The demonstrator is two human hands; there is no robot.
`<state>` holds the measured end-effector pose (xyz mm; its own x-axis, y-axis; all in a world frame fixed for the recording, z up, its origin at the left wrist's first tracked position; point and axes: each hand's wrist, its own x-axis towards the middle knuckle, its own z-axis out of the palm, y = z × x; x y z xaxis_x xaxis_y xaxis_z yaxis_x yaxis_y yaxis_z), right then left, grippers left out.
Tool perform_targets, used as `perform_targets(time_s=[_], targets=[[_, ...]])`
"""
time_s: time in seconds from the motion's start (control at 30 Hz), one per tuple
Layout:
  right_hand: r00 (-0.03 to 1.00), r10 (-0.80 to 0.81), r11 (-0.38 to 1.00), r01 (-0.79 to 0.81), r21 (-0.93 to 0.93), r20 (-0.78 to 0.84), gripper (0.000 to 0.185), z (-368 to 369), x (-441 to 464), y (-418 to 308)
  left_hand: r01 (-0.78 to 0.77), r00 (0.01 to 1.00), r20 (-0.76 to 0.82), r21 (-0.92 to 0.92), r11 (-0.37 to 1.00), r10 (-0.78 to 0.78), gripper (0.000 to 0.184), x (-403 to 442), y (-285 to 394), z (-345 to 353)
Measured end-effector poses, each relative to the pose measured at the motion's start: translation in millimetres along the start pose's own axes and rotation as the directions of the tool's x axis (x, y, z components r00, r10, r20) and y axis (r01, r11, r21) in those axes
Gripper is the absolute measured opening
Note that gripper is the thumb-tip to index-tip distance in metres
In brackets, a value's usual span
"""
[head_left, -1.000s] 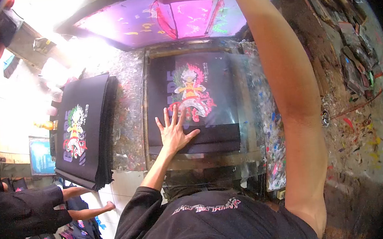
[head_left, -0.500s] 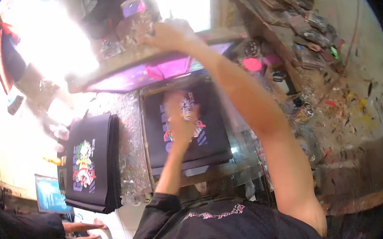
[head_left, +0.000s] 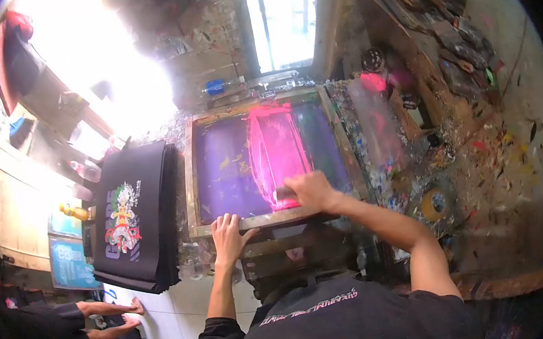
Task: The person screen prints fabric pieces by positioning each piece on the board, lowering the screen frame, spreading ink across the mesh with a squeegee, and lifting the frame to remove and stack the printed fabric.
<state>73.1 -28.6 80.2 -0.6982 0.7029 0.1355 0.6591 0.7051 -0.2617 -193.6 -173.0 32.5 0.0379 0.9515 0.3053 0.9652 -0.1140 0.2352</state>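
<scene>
A wooden-framed printing screen (head_left: 210, 164) lies flat in front of me, a broad band of pink ink (head_left: 276, 144) running down its mesh. My left hand (head_left: 228, 238) grips the near bar of its frame, fingers curled over the top and thumb out to the side. At the near end of the pink band, my right hand (head_left: 312, 193) is closed around a squeegee (head_left: 283, 193), mostly hidden by the fingers. Whatever lies under the screen is hidden. Left of the frame sits a stack of black fabric pieces (head_left: 139, 168), the top one printed with a colourful cartoon figure.
A roll of tape (head_left: 434, 204) lies on the ink-stained surface at right. Behind the screen is a bottle with a blue label (head_left: 216, 86). Wooden strips (head_left: 409, 2) lean at upper right. Another person's bare feet (head_left: 132, 314) show at lower left.
The screen has come down from its raised, tilted position over the black printed fabric. My left hand has moved from the fabric to the frame; my right hand came nearer and now holds the squeegee.
</scene>
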Motion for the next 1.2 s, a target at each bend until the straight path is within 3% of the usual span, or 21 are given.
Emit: perform_targets(time_s=[0.03, 0.07, 0.17, 0.23, 0.3, 0.33, 0.4, 0.43, 0.5, 0.53, 0.73, 0.83, 1.03, 1.07, 1.1, 1.17, 1.2], targets=[[1.0, -0.017, 0.999, 0.018, -0.044, 0.02, 0.016, 10, -13, -7, 0.019, 1.0, 0.005, -0.016, 1.0, -0.019, 0.056, 0, -1, 5], [0.97, -0.156, 0.979, 0.126, -0.163, -0.189, 0.012, 31, -21, -7, 0.023, 1.0, 0.002, -0.021, 1.0, -0.023, 0.058, -1, -5, 10], [0.87, -0.321, 0.943, 0.257, -0.213, -0.374, 0.007, 42, 5, 7, 0.034, 0.999, -0.006, 0.004, 0.999, -0.034, 0.06, 4, -10, 17], [0.854, -0.305, 0.932, 0.176, -0.317, -0.421, 0.009, 59, 61, 48, 0.031, 0.999, 0.011, 0.039, 0.999, -0.031, 0.06, 0, -9, 16], [0.918, -0.173, 0.908, 0.009, -0.419, -0.357, 0.017, 63, 130, 94, 0.012, 1.0, 0.004, 0.073, 0.997, -0.012, 0.061, 3, -9, 15], [0.975, -0.077, 0.932, -0.005, -0.363, -0.21, 0.03, 58, 170, 121, 0.009, 1.0, 0.007, 0.081, 0.997, -0.009, 0.061, 2, -9, 15], [0.997, -0.018, 0.983, 0.005, -0.183, -0.072, 0.037, 10, 230, 142, 0.054, 0.995, 0.077, 0.099, 0.994, -0.062, 0.066, 1, -9, 16], [0.997, -0.024, 0.984, 0.011, -0.18, -0.072, 0.037, 3, 243, 145, 0.059, 0.995, 0.076, 0.104, 0.993, -0.067, 0.066, 1, -11, 17], [0.988, 0.155, 0.97, -0.154, -0.188, -0.006, 0.046, 3, 263, 151, 0.082, 0.991, 0.095, 0.083, 0.993, -0.09, 0.066, 1, -11, 20], [0.994, 0.109, 0.976, -0.107, -0.188, 0.002, 0.047, 8, 263, 154, 0.083, 0.992, 0.087, 0.063, 0.995, -0.089, 0.066, 0, -12, 22], [0.996, 0.043, 0.994, -0.036, -0.1, 0.077, 0.037, 8, 140, 90, 0.092, 0.989, 0.108, 0.042, 0.995, -0.096, 0.064, -1, -11, 21], [0.999, -0.035, 0.999, 0.034, -0.004, -0.018, 0.035, 10, 54, 39, 0.085, 0.994, 0.067, 0.024, 0.996, -0.086, 0.061, 0, -11, 22], [0.99, -0.128, 0.98, 0.117, -0.159, -0.061, 0.032, 18, -17, 2, 0.039, 0.999, -0.034, -0.073, 0.997, -0.041, 0.054, 3, -5, 6], [0.998, -0.064, 0.987, 0.064, -0.148, 0.003, 0.033, 4, -17, -4, 0.048, 0.999, 0.009, -0.056, 0.997, -0.047, 0.054, 5, -3, 0], [0.998, -0.064, 0.986, 0.059, -0.156, -0.029, 0.033, -9, -18, -12, 0.055, 0.997, 0.048, -0.035, 0.998, -0.053, 0.054, 11, -1, -10], [0.944, 0.064, 0.97, -0.135, -0.201, -0.325, 0.041, -29, -20, -28, 0.043, 0.997, 0.058, 0.0, 0.999, -0.043, 0.055, 30, -4, -35], [0.917, 0.124, 0.967, -0.197, -0.16, -0.378, 0.044, -35, -18, -36, 0.032, 0.995, 0.091, -0.021, 0.999, -0.03, 0.055, 41, -10, -51]])
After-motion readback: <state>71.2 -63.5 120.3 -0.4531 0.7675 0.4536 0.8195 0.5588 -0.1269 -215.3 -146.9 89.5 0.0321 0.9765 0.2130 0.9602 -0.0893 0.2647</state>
